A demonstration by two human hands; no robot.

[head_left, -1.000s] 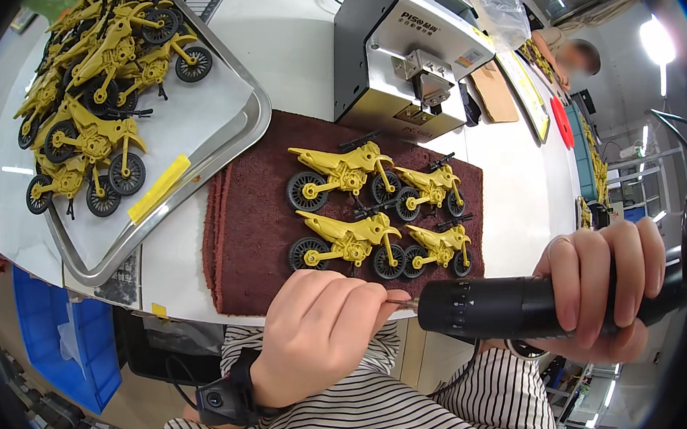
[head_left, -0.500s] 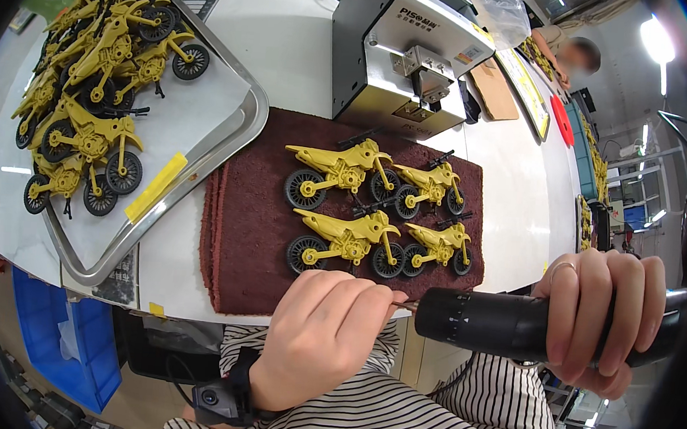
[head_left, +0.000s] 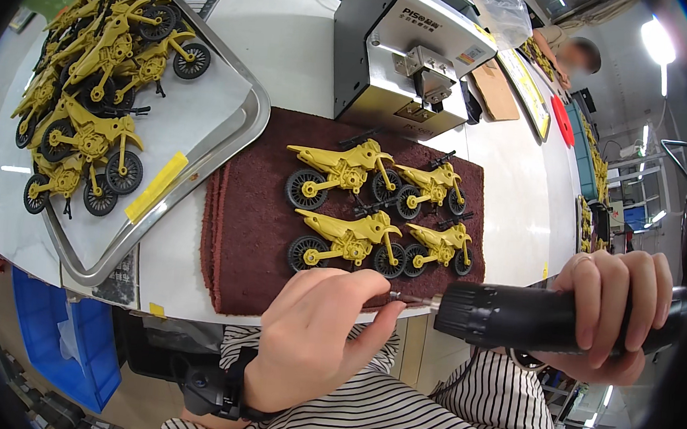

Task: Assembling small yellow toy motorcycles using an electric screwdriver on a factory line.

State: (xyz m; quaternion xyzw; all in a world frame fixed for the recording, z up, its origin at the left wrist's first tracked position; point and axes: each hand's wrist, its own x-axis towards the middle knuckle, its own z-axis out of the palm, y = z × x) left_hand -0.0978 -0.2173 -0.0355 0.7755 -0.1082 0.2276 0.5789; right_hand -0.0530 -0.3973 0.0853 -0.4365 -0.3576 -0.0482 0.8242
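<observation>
Nearest, the left hand (head_left: 314, 344) pinches the bit of a black electric screwdriver (head_left: 527, 317) clamped in the right hand's (head_left: 611, 313) grip, four assembled yellow toy motorcycles (head_left: 348, 239) waiting untouched on the maroon mat (head_left: 247, 224) beyond, many more heaped on the tray (head_left: 203, 165).

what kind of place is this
Most likely a toy assembly line in a factory: a metal tray heaped with yellow toy motorcycles, four more on a brown mat, and a benchtop machine.
</observation>
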